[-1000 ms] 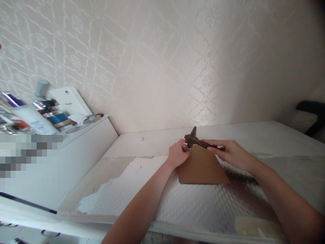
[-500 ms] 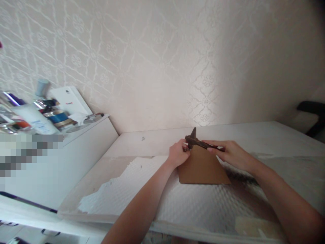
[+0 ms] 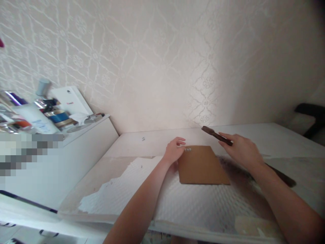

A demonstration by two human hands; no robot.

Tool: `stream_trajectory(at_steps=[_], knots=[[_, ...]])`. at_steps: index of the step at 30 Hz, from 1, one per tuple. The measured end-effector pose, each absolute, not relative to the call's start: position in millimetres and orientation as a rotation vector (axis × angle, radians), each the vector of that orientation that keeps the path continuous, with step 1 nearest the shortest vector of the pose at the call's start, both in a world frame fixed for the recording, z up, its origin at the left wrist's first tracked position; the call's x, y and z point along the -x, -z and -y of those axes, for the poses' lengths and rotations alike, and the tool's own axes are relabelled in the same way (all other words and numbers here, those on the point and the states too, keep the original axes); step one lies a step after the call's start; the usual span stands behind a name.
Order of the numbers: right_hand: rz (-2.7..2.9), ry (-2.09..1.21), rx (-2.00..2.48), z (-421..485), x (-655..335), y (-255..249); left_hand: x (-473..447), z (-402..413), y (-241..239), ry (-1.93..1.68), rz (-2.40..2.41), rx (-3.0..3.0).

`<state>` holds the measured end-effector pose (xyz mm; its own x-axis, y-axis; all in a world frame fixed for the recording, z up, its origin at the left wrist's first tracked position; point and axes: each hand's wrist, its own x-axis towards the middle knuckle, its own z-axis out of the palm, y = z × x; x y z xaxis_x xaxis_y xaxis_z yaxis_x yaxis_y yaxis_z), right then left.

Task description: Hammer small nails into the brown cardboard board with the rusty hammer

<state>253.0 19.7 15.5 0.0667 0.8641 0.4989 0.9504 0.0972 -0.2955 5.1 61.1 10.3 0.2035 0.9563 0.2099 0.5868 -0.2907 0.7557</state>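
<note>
Away from the left hand [image 3: 175, 150] has swung the brown tool [image 3: 217, 135], whose head was by those fingers half a second ago; the right hand [image 3: 242, 149] has gone with it toward 3 o'clock, while the brown sheet [image 3: 201, 167] has stayed put. Taking the sheet's middle as the clock's centre, the tool now hangs near 1 o'clock, tilted, apart from the sheet, its lower end closed in the right hand's fingers between 2 and 3. At 10 o'clock the left hand lies at the sheet's edge, fingers loosely curled with a narrow gap (whether they pinch anything, I cannot tell). Just beside them, at the sheet's 11 o'clock corner, sit a few small pale pieces [image 3: 188, 149]. Beyond the right wrist, at 3 o'clock, shows a dark strip [image 3: 281, 175], roughly in line with the tool; whether they are one piece is hidden. The sheet lies on the bench [image 3: 157, 142], partly over a white textured covering [image 3: 122, 189], with a white cabinet [image 3: 86, 159] at 9 o'clock.
</note>
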Motion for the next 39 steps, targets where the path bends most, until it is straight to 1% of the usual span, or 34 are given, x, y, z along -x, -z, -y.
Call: stream_trajectory(at_steps=[2,4,7,10,12,21,39], knots=[[1.771,0.205,1.814,-20.5,-256.3,-14.7,-4.0,-61.8,-9.5,-0.901,-1.411,-2.012],[1.774,0.14,1.792,-21.5,-256.7,-15.7,-3.9,-62.0,-8.0,-0.879,-1.38,-2.065],[1.862,-0.084,1.622,-21.7,-251.7,-19.6,-4.7,-61.6,-5.7,-0.89,-1.345,-2.086],[1.989,-0.327,1.393,-19.2,-242.8,-23.6,-5.6,-61.9,-3.4,-0.929,-1.295,-1.986],[2.063,-0.411,1.305,-17.0,-237.7,-25.4,-6.0,-62.7,-1.9,-0.945,-1.257,-1.895],[2.114,-0.486,1.237,-15.0,-233.5,-24.2,-6.0,-66.5,0.3,-0.905,-1.285,-1.832],[2.073,-0.499,1.212,-12.7,-228.2,-27.3,-6.3,-65.7,-0.6,-0.896,-1.3,-1.872]])
